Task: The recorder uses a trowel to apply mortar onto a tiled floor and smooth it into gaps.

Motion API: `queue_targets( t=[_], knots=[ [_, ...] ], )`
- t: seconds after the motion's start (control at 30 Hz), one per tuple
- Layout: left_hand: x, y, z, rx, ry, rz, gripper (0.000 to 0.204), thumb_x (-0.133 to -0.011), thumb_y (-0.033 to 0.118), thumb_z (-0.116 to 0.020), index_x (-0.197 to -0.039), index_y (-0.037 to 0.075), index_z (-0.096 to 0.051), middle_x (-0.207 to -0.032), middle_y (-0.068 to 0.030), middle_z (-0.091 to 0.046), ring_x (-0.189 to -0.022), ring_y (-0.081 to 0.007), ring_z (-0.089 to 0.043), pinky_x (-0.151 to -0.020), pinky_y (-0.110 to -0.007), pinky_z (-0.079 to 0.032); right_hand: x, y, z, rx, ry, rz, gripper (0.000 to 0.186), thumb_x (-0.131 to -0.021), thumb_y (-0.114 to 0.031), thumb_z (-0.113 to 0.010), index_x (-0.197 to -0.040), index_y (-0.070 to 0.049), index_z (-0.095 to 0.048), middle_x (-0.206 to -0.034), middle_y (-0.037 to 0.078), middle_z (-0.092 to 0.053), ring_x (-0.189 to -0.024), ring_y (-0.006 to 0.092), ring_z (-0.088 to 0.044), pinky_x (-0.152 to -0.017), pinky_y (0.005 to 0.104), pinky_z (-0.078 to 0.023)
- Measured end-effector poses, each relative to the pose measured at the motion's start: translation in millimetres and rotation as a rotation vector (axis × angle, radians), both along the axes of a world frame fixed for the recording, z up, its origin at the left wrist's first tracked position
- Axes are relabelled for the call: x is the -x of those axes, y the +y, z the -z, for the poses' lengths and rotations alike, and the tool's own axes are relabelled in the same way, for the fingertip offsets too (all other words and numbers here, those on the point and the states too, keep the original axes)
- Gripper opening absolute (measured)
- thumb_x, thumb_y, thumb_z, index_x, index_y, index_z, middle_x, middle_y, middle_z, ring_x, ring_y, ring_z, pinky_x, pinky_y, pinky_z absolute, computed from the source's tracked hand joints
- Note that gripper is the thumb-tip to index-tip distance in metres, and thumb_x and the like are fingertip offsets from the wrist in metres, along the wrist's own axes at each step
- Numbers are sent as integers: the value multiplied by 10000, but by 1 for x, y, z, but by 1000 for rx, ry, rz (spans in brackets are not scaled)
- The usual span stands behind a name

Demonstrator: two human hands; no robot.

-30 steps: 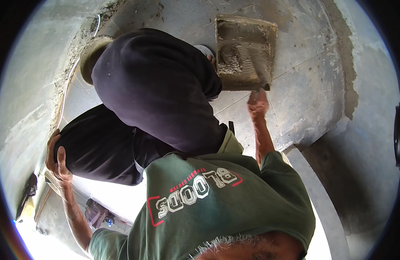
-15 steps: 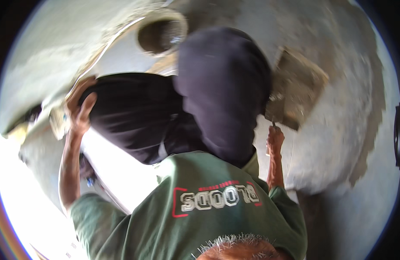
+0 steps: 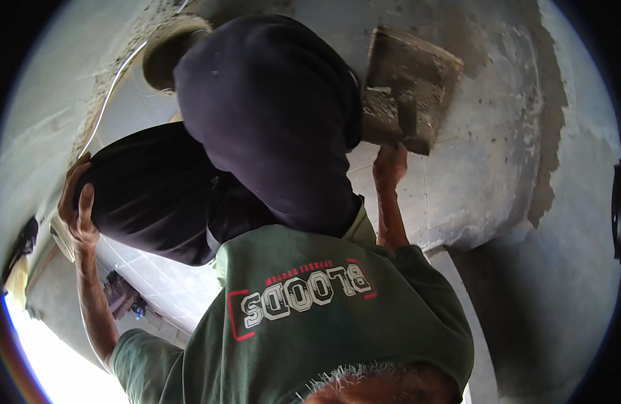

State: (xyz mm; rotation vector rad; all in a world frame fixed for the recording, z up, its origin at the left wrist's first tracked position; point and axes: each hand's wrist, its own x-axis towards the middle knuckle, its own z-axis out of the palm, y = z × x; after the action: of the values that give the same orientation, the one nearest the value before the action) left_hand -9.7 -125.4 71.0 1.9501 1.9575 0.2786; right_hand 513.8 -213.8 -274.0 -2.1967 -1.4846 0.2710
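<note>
My left hand point(image 3: 80, 209) rests on my left knee, clad in dark trousers point(image 3: 149, 188). Its thumb stands apart from the fingers, and it holds nothing. At the near edge of a shallow box point(image 3: 435, 54) caked with grey mortar, my right hand point(image 3: 391, 165) is closed round a tool handle. The handle is mostly hidden by the fingers. A dark, flat trowel blade point(image 3: 407, 113) reaches from that hand into the box, beside a lump of wet mortar point(image 3: 380, 104).
A round bucket point(image 3: 166, 57) is partly hidden behind my raised right knee. Pale tiles point(image 3: 411, 195) lie under the box. A wall point(image 3: 583, 168) with a rough mortar band point(image 3: 553, 128) rises at the right. A white cable point(image 3: 112, 91) runs along the left wall's foot.
The whole view has shifted, so my body, the box and the bucket appear farther left and higher. My right hand has come closer to the box, with the trowel blade farther inside it.
</note>
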Motion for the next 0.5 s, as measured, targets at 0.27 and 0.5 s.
queue_targets(
  t=[0.27,0.5],
  knots=[
    [-5,0,-3,29,-17,-27,443,-948,336,-503,-1153,-44,-604,-1235,-178,-604,-1208,-291,-538,-1053,-370,-369,-24,22,5,-58,124,2,298,-876,-210,-621,-1089,-6,-571,-980,238,-627,-832,423,-629,-680,454,-518],
    [-4,-4,-5,33,21,-53,447,-948,342,-500,-1150,-43,-602,-1242,-174,-599,-1214,-291,-532,-1056,-379,-365,-59,-21,9,425,108,-154,272,-919,-305,-559,-1002,-47,-582,-771,241,-656,-728,452,-637,-619,522,-507]
  ],
)
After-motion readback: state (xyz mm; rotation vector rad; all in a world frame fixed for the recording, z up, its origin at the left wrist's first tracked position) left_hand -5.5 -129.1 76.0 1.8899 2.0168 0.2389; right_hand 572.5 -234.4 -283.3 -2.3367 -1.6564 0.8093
